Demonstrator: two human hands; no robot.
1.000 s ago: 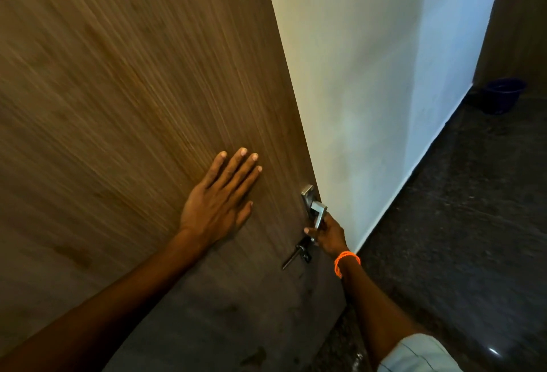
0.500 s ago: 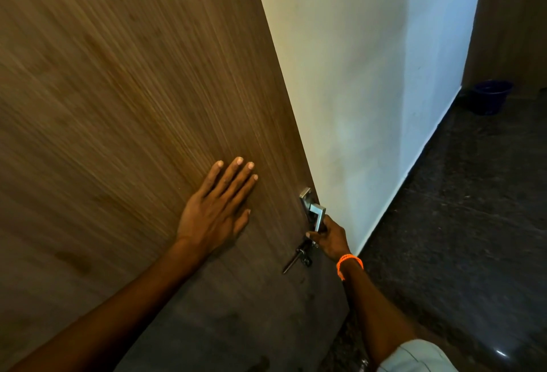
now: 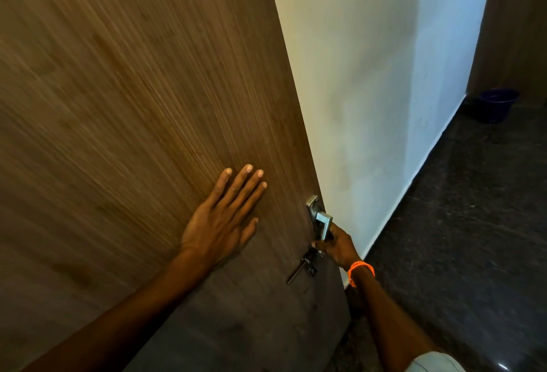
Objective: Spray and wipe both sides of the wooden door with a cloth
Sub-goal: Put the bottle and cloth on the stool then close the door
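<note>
Grainy wood door [image 3: 133, 105]: L hand [image 3: 219, 223] flat, spread; R hand [image 3: 337, 245] grips angular metal handle [image 3: 322, 220].

door [image 3: 133, 105] fills my left, blocks passage | wall [image 3: 370, 90] stands just behind its edge | open floor [image 3: 458, 238] at right | bucket [image 3: 497, 105] far corner
</note>
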